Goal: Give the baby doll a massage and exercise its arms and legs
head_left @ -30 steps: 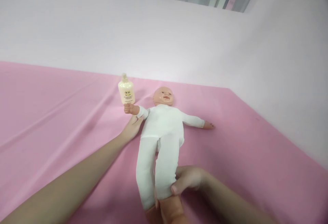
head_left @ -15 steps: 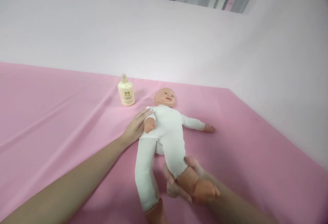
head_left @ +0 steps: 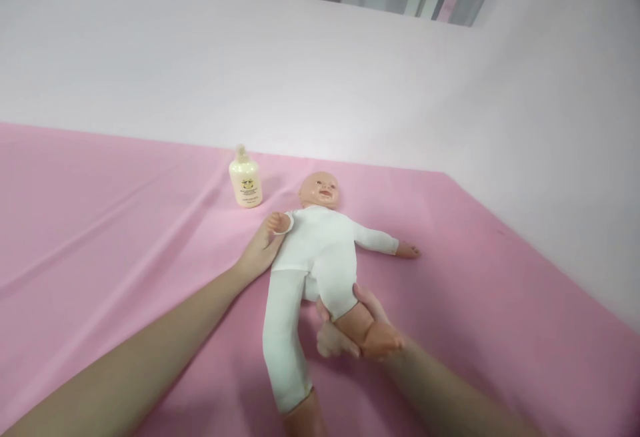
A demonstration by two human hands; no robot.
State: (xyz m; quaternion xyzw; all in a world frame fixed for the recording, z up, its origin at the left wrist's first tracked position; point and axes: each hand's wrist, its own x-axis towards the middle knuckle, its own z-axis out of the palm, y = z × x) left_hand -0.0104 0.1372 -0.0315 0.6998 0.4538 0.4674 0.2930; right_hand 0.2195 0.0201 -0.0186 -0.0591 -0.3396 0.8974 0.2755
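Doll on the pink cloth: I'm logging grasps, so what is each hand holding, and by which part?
The right hand grips the doll by its bent leg, at the ankle. The left hand holds the doll's arm near the wrist.

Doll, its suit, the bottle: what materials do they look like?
Doll: head and limbs look like smooth, slightly glossy vinyl or plastic, going by the highlights on them. White suit: soft matte fabric that creases. Lotion bottle: cream, probably plastic with a faint sheen and a printed label.

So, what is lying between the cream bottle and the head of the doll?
Nothing: in the head view, only bare pink cloth lies between the bottle and the doll head.
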